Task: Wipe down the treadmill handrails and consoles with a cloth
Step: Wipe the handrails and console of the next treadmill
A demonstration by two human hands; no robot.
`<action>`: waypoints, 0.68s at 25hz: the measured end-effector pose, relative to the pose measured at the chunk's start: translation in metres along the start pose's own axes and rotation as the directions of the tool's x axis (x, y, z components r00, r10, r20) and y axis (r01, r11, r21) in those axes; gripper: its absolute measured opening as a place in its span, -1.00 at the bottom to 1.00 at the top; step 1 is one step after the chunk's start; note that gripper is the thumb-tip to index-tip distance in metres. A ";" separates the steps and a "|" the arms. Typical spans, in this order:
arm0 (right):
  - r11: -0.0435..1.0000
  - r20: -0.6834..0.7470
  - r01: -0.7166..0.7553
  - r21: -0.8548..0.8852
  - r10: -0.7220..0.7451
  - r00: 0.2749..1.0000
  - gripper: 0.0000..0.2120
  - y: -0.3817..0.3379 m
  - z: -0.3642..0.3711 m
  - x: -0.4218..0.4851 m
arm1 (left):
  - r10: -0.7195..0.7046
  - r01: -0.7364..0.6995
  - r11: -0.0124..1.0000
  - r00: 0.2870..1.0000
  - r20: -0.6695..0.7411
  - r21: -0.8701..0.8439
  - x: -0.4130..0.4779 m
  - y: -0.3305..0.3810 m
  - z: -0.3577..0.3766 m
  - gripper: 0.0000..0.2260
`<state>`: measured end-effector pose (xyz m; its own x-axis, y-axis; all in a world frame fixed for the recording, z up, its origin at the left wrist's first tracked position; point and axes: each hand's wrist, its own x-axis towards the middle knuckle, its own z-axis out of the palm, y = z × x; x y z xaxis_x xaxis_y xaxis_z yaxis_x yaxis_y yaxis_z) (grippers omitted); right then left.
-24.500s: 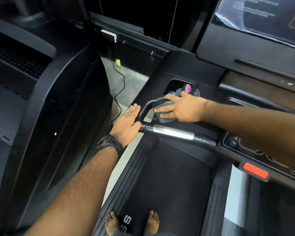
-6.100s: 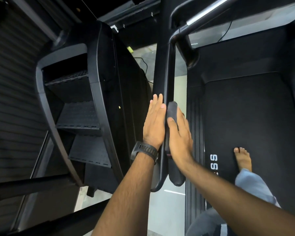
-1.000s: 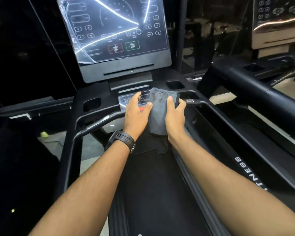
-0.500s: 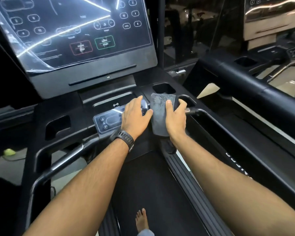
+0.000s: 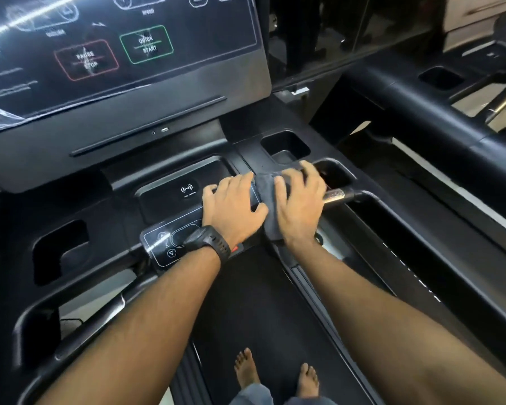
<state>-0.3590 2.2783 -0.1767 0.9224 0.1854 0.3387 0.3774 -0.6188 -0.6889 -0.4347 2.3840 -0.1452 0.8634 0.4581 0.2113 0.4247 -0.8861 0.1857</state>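
A dark grey cloth (image 5: 270, 220) is draped over the front handlebar of the treadmill, just right of the small control panel (image 5: 170, 241). My right hand (image 5: 300, 206) lies over the cloth with its fingers curved over it and the bar. The bar's metal sensor section (image 5: 335, 197) sticks out to the right of that hand. Beside it, my left hand (image 5: 234, 206), with a black watch on the wrist, rests with spread fingers on the panel, its thumb against the cloth's edge. The big console screen (image 5: 129, 54), covered in plastic film, stands above.
A wireless charging pad (image 5: 187, 191) sits behind the left hand. Cup holder recesses lie at the left (image 5: 60, 249) and right (image 5: 285, 146). A neighbouring treadmill's black rail (image 5: 421, 112) runs along the right. My bare feet (image 5: 246, 366) stand on the belt (image 5: 260, 302).
The view has closed in on the console. The cloth, held upright between both hands before, now lies over the bar under my right hand. My left hand has spread onto the control panel.
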 end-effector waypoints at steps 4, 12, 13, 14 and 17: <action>0.958 0.196 0.194 -0.213 -0.152 0.969 -0.58 0.011 0.004 -0.015 | -0.046 0.047 0.998 0.999 -0.023 0.034 0.001 0.006 0.001 -0.37; 0.877 0.272 0.348 -0.330 -0.265 0.925 -0.61 0.019 0.004 -0.014 | -0.044 0.046 0.996 0.999 -0.028 0.083 -0.002 0.008 0.004 -0.38; 0.860 0.265 0.383 -0.337 -0.304 0.915 -0.61 0.022 0.002 -0.018 | -0.047 0.050 0.994 0.998 -0.039 0.096 -0.002 0.009 0.005 -0.39; 0.846 0.306 0.411 -0.339 -0.314 0.899 -0.63 0.022 0.000 -0.010 | -0.052 0.057 0.994 0.997 -0.051 0.093 -0.001 0.009 0.005 -0.39; 0.836 0.497 0.414 -0.360 -0.203 0.844 -0.67 0.007 0.000 0.029 | -0.049 0.056 0.992 0.997 -0.061 0.110 -0.003 0.009 0.008 -0.38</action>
<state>-0.3297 2.2791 -0.1712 0.7420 0.6617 0.1075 0.6678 -0.7155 -0.2051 -0.4308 2.3739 -0.1516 0.8231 0.5047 0.2604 0.4996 -0.8615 0.0906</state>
